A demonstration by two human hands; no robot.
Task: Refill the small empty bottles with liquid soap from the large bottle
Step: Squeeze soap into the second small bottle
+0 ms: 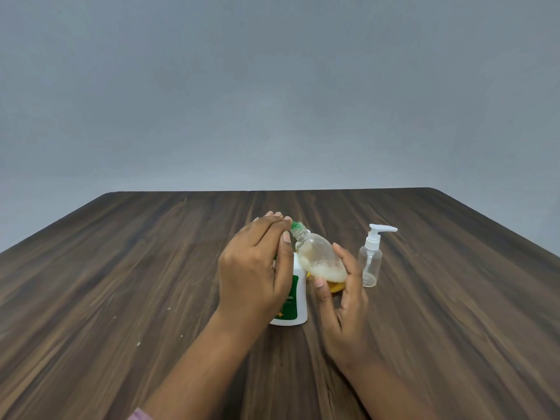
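My right hand [339, 298] holds a small clear bottle [321, 259] tilted to the left, with foamy yellowish soap in its lower part. My left hand [251, 268] pinches the green cap [296, 228] on that bottle's neck. Behind my left hand stands the large white bottle with a green label [295, 301], mostly hidden by the hand. A small empty clear bottle with a white pump head [370, 262] stands upright on the table to the right, apart from both hands.
All of this sits on a dark wooden table [121, 283], whose far edge runs below a plain grey wall. A yellow object [335, 287] shows partly behind my right hand's fingers.
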